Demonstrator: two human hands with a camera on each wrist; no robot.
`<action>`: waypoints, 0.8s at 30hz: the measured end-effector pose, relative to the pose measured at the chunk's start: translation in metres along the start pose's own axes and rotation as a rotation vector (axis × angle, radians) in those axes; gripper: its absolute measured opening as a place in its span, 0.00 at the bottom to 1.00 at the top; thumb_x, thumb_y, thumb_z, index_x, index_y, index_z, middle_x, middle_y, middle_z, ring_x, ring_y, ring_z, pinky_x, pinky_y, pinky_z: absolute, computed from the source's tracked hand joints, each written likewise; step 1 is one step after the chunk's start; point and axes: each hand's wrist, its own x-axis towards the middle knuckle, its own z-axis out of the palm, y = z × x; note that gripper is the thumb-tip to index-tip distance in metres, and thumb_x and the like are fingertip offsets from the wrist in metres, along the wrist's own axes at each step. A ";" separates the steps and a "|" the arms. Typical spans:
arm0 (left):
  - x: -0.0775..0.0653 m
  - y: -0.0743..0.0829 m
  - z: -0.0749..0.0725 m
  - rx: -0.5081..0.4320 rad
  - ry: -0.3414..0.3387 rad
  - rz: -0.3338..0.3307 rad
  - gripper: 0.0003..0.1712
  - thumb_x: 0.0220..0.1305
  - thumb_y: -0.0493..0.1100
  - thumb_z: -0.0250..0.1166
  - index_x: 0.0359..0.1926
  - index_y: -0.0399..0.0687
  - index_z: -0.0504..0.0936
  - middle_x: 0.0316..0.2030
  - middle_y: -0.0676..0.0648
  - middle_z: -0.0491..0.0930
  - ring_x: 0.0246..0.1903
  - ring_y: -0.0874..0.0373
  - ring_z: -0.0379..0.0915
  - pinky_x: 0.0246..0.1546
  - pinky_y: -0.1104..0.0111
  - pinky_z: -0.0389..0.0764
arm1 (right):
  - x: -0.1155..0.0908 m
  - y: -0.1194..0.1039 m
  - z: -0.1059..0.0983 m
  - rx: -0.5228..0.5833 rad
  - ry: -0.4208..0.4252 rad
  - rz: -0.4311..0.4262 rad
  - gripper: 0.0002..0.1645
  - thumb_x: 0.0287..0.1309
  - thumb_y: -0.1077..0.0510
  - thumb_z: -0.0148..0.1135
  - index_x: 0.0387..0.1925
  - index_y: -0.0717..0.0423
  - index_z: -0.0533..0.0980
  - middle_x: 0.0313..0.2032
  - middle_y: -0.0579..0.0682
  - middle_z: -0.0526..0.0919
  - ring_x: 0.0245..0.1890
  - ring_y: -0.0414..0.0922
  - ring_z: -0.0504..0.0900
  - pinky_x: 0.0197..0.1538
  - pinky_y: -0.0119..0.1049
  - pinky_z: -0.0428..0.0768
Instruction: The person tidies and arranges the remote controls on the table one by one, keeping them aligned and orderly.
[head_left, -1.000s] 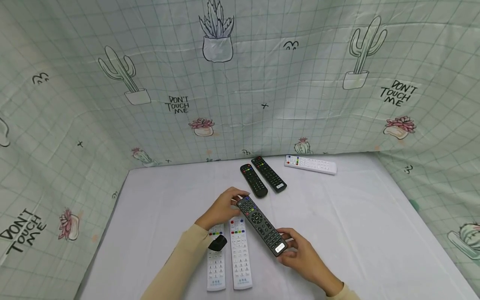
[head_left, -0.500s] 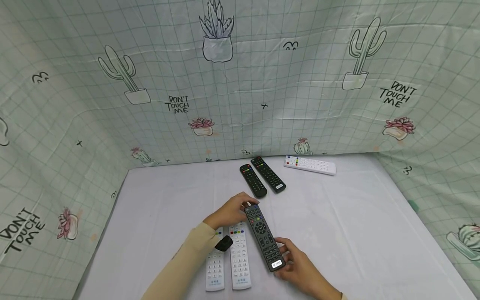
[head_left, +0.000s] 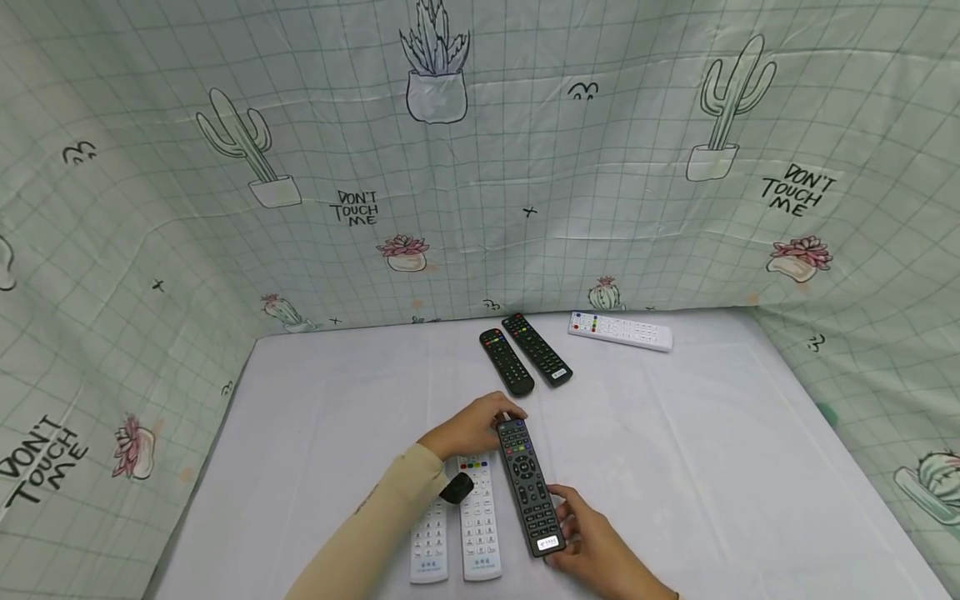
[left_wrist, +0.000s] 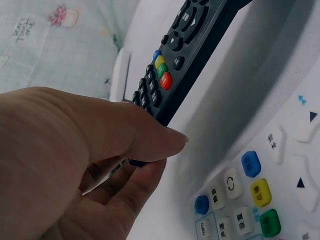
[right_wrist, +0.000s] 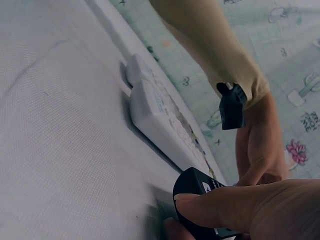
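Between both hands is a black remote control (head_left: 529, 487), its buttons facing up and a white label at its near end. The left hand (head_left: 474, 427) pinches its far end, with thumb and fingertips about the edge in the left wrist view. At the near end, the right hand (head_left: 588, 537) grips the right side, its thumb (right_wrist: 210, 206) on the corner. A shadow under the remote shows in the left wrist view. Just left lie two white remotes, the nearer one (head_left: 480, 525) and the outer one (head_left: 429, 546), partly hidden by the left forearm.
Farther back lie two black remotes side by side, one shorter (head_left: 507, 362) and one longer (head_left: 537, 350). A white remote (head_left: 621, 332) lies crosswise by the back curtain (head_left: 480, 167). All rest on a white cloth-covered table (head_left: 720, 467).
Both hands have brought the black remote toward the person and slightly right. It has turned from a diagonal to a more upright line, nearly parallel to the white remotes.
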 end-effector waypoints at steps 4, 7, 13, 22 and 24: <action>0.002 -0.002 0.003 0.033 -0.010 -0.002 0.31 0.56 0.17 0.65 0.61 0.35 0.83 0.56 0.40 0.79 0.48 0.53 0.75 0.54 0.64 0.81 | 0.000 -0.002 0.002 0.001 -0.009 0.015 0.52 0.45 0.74 0.75 0.71 0.76 0.61 0.44 0.54 0.75 0.36 0.36 0.75 0.36 0.30 0.86; 0.004 -0.003 0.005 0.055 -0.019 -0.003 0.31 0.56 0.17 0.64 0.61 0.36 0.82 0.56 0.41 0.79 0.48 0.54 0.75 0.55 0.65 0.81 | 0.001 -0.003 0.002 -0.015 -0.010 0.007 0.52 0.44 0.74 0.76 0.71 0.78 0.61 0.43 0.53 0.76 0.35 0.35 0.75 0.35 0.31 0.86; 0.004 -0.002 0.009 0.071 -0.033 -0.025 0.32 0.56 0.16 0.64 0.61 0.37 0.82 0.56 0.42 0.79 0.51 0.53 0.76 0.59 0.63 0.81 | 0.001 -0.004 0.004 -0.052 -0.008 0.020 0.52 0.43 0.74 0.77 0.69 0.80 0.62 0.41 0.53 0.76 0.33 0.36 0.75 0.33 0.31 0.84; 0.005 0.001 0.011 0.089 -0.056 -0.039 0.33 0.57 0.17 0.64 0.62 0.39 0.82 0.56 0.42 0.79 0.53 0.53 0.76 0.63 0.61 0.80 | 0.001 -0.008 0.005 -0.055 -0.017 0.057 0.53 0.43 0.74 0.77 0.70 0.82 0.60 0.39 0.53 0.77 0.32 0.40 0.78 0.33 0.32 0.85; 0.005 0.001 0.011 0.093 -0.060 -0.043 0.33 0.57 0.17 0.64 0.63 0.39 0.82 0.56 0.42 0.79 0.53 0.53 0.76 0.63 0.61 0.80 | 0.001 -0.008 0.006 -0.063 -0.020 0.060 0.53 0.44 0.74 0.77 0.70 0.82 0.60 0.38 0.53 0.78 0.32 0.40 0.79 0.33 0.32 0.85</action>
